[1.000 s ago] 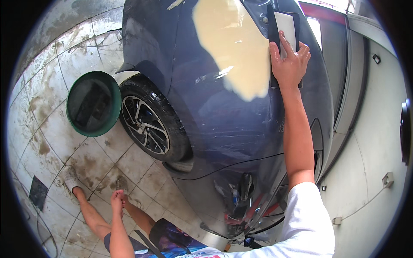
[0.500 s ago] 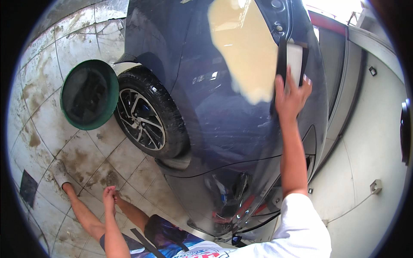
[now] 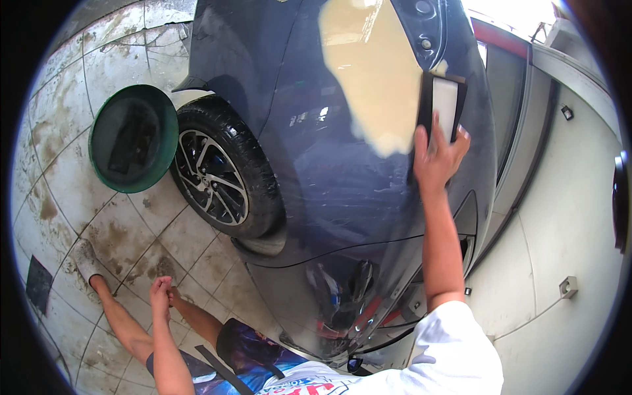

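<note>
My right hand [image 3: 434, 158] is closed on a block [image 3: 446, 92] with a pale top and a dark sheet around it, pressed on the dark blue car body [image 3: 309, 164] along the right edge of a beige patch [image 3: 362, 79]. Its fingertips rest on the block and its sides. My left hand [image 3: 161, 289] hangs low by my legs, its fingers curled; whatever it holds, if anything, is hidden. A black tyre on an alloy wheel [image 3: 257, 171] shows left of the patch.
A round green basin [image 3: 170, 151] with dark water and dark shapes inside stands left of the wheel on stained white floor tiles [image 3: 59, 118]. A pale wall [image 3: 553, 210] with small fittings and a cable runs along the right, beyond the car.
My right hand and the block have moved toward me along the edge of the beige patch, lower in the picture. The view has shifted slightly. My left hand still hangs curled.
</note>
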A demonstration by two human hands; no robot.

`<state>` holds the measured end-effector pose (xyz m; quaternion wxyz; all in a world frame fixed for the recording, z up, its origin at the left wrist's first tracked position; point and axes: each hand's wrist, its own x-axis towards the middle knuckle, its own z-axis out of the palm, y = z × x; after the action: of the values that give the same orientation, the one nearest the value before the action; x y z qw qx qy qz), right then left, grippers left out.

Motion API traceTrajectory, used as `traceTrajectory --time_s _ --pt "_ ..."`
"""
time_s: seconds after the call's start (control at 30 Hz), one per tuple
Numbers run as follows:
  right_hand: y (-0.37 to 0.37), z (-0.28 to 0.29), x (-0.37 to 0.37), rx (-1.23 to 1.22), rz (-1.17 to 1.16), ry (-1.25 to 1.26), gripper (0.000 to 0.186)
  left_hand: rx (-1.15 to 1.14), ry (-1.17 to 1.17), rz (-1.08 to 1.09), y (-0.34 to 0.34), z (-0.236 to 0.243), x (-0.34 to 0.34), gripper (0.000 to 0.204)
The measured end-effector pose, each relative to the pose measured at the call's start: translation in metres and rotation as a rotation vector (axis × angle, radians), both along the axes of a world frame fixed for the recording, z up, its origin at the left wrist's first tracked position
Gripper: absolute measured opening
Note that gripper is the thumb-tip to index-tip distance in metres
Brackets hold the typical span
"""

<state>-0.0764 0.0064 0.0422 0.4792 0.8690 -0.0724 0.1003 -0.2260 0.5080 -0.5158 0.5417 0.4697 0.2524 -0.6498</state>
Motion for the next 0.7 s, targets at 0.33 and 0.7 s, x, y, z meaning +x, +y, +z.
traceTrajectory --time_s 0.33,0.7 --pt "0.009 0.002 -0.013 0.034 -0.014 0.008 0.045 -0.016 0.024 -0.024 0.003 0.000 -0.002 0.014" --pt "-0.016 0.005 -0.008 0.018 0.031 -0.010 0.047 -0.042 0.046 -0.048 0.008 -0.005 -0.010 0.014"
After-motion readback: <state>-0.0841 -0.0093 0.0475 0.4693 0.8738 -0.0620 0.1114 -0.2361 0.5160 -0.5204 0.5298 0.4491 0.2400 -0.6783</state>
